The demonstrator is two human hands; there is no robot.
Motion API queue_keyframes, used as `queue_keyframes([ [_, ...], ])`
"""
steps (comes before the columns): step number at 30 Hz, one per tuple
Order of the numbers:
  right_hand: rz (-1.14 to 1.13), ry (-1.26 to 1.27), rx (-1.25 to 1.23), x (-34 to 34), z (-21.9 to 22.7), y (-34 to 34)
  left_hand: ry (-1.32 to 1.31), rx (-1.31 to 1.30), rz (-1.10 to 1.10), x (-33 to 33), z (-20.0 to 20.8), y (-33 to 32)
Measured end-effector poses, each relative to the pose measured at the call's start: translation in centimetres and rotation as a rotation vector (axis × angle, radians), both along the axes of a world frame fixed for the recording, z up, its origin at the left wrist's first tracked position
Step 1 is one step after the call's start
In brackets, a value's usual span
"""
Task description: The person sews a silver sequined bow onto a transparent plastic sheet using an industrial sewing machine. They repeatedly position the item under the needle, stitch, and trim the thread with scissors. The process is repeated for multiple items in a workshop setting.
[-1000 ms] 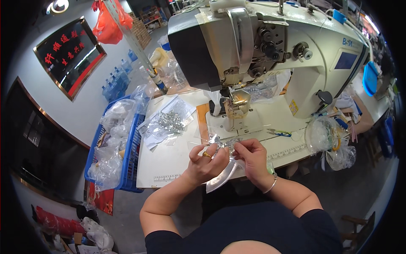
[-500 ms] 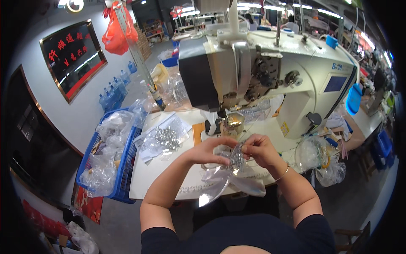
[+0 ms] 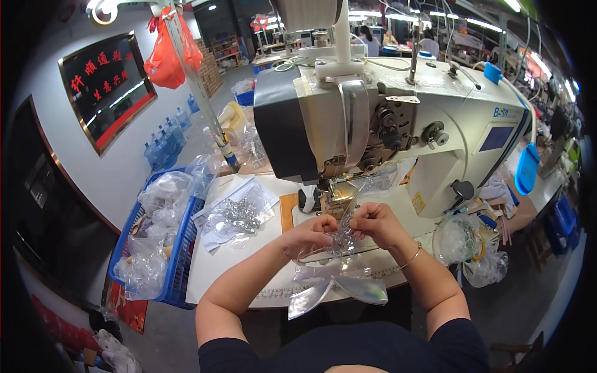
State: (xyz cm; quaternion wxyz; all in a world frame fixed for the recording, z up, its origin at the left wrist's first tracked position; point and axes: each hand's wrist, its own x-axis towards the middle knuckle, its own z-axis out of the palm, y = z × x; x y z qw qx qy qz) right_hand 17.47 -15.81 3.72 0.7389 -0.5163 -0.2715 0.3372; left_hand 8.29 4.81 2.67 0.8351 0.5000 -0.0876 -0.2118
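Observation:
Just in front of the needle area of a white sewing machine (image 3: 460, 105), my two hands hold a clear plastic piece with glittery silver bits (image 3: 344, 239). My left hand (image 3: 309, 236) has its fingers closed at the piece's left side. With a pinch, my right hand (image 3: 376, 225) grips its upper right edge. Below them, shiny silver flaps (image 3: 360, 290) spread out over the table's front edge. On the white tabletop (image 3: 214, 283) to the left lies a heap of small silver pieces (image 3: 242, 214) on clear and white sheets.
A blue basket (image 3: 178, 273) full of clear plastic stands against the table's left side. Bundled clear plastic (image 3: 457, 239) sits at the right. A metal post (image 3: 202, 93) with a red bag (image 3: 174, 53) rises at the back left. People sit at far worktables.
My left hand's fingers have drawn in from a wider spread. The view has shifted slightly, and the plastic piece with its flaps sits a little lower in it.

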Motion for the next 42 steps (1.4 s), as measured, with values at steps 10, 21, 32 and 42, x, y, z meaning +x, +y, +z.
queue_keyframes([
  [10,-0.079,-0.027,-0.054,0.4,0.3,0.0,0.070,0.064,0.122,-0.5,-0.3,-0.4],
  [21,-0.299,-0.120,-0.233,3.1,3.4,2.5,0.294,0.374,0.192,3.9,7.9,2.2],
  [32,-0.352,-0.601,-0.397,5.9,3.7,4.4,0.147,0.606,0.170,6.0,8.6,3.9],
  [42,-0.358,-0.487,-0.469,5.4,4.8,4.0,-0.083,0.738,0.183,5.8,10.0,3.5],
])
